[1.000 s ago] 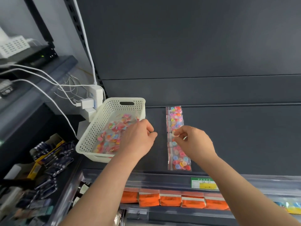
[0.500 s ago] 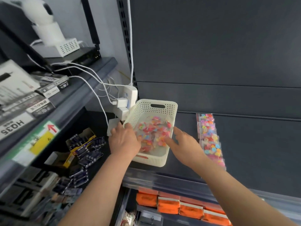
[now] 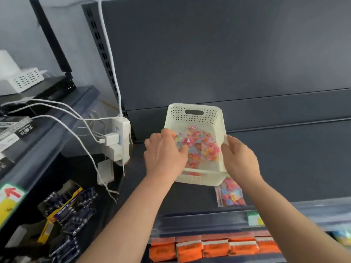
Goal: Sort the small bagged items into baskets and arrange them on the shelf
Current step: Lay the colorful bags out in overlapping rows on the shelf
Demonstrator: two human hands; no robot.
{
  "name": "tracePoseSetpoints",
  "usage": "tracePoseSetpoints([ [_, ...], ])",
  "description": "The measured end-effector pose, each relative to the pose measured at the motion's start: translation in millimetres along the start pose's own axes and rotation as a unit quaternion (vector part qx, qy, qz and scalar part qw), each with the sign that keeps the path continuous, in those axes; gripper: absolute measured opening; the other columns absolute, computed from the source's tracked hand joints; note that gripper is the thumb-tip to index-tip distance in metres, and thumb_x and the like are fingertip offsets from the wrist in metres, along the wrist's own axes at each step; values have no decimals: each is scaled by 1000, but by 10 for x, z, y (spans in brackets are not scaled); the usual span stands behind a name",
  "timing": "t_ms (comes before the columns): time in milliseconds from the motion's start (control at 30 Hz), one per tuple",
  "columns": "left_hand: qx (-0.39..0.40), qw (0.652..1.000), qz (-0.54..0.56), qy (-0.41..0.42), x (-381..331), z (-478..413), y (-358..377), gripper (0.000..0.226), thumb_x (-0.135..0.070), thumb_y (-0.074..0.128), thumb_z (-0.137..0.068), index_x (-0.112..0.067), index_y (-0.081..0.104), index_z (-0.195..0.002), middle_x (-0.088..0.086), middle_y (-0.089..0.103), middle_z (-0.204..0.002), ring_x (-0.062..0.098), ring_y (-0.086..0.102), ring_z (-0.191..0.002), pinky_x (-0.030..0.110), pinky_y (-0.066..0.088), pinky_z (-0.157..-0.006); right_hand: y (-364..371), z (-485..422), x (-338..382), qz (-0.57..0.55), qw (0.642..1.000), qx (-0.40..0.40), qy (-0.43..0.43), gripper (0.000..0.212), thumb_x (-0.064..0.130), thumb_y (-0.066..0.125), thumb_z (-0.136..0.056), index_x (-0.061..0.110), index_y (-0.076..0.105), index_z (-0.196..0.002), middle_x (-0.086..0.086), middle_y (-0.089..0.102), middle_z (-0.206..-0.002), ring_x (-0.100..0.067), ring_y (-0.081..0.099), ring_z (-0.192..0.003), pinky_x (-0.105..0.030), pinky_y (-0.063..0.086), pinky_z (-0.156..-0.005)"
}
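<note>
Two curled hands (image 3: 164,155) (image 3: 239,158) around basket (image 3: 193,118) walls

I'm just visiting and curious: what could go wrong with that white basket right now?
The white perforated plastic basket, gripped by the left hand and right hand, covers part of a clear bag of colourful pieces near the front edge of the dark shelf; it might pin that bag or push it off.

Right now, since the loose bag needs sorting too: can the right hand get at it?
Probably, once freed: the right hand grips the basket wall, and the basket covers the far end of the bag. Its near end lies bare near that wrist.
</note>
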State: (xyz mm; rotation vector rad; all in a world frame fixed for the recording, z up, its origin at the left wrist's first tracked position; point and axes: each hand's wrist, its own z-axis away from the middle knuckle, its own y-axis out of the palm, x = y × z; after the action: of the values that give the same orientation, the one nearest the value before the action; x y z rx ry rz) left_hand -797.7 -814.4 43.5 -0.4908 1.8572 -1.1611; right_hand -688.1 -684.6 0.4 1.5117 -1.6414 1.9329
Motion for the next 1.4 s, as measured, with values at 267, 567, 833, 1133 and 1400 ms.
tracePoseSetpoints([
  [267,68,994,13,90,-1127,155,774,53,-46,59,-91,-19,40,-133,6,45,-129,25,39,-119,37,43,-95,-937,-128,-855,24,993,-87,71,17,24,38,-93,18,54,-91,0,63,-76,-17,57,-66,-29,39,-52],
  [567,140,986,89,16,-2556,330,1791,52,-35,60,-92,-11,40,-133,11,43,-133,29,38,-126,38,42,-96,-2087,-576,-2106,79,984,-108,118,23,27,36,-94,15,54,-100,-4,64,-77,-25,60,-71,-38,50,-65],
  [833,148,984,101,-9,-3468,372,2356,39,-33,59,-92,-14,48,-123,7,42,-123,25,44,-117,38,51,-84,-2840,-970,-2747,101,983,-80,134,31,29,39,-97,14,49,-122,0,55,-84,-25,51,-75,-33,39,-63],
  [1133,183,962,202,-2,-3754,264,2559,29,-37,57,-93,-22,52,-117,-5,63,-101,11,61,-88,36,54,-76,-3180,-1195,-2937,338,933,-105,72,28,26,45,-94,21,54,-119,1,55,-123,-23,51,-113,-39,37,-89],
  [1400,173,962,203,-51,-3428,102,2444,39,-27,46,-99,-16,45,-136,-9,57,-111,17,56,-106,35,48,-93,-2726,-1442,-2741,302,953,4,9,28,21,44,-89,24,58,-65,7,55,-66,-19,53,-65,-27,39,-58],
])
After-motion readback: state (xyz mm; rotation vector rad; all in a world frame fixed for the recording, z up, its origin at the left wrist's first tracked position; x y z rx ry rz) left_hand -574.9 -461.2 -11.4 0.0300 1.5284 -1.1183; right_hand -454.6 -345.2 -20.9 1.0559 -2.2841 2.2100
